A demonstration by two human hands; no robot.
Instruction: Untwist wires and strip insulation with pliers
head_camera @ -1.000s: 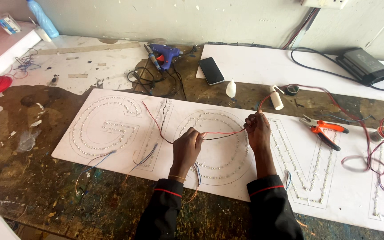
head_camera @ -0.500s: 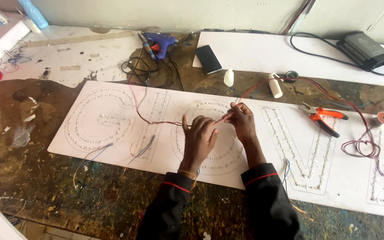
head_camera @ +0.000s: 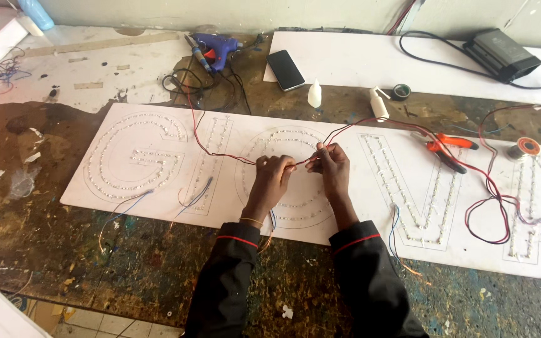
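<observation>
A long white sign board (head_camera: 158,200) with large letter outlines filled with small lights lies across the stained workbench. Both of my hands hover over the round letter in the middle. My left hand (head_camera: 273,178) pinches a thin red wire (head_camera: 211,149) that runs up and left toward the tangle of cables. My right hand (head_camera: 329,164) pinches the red wire's other stretch, which runs right across the board to a loose coil (head_camera: 487,216). The two hands' fingertips nearly meet where the wire ends come together.
A blue glue gun (head_camera: 215,47), a black phone (head_camera: 285,69), two small white bottles (head_camera: 314,94), a tape roll (head_camera: 401,92), orange pliers (head_camera: 446,149), a solder spool (head_camera: 525,148) and a black power supply (head_camera: 501,54) lie behind and right of my hands. Short wire tails hang off the board's front edge.
My hands have come together from about a hand's width apart, bringing the red wire ends close. The view has shifted so the board sits lower and more to the right.
</observation>
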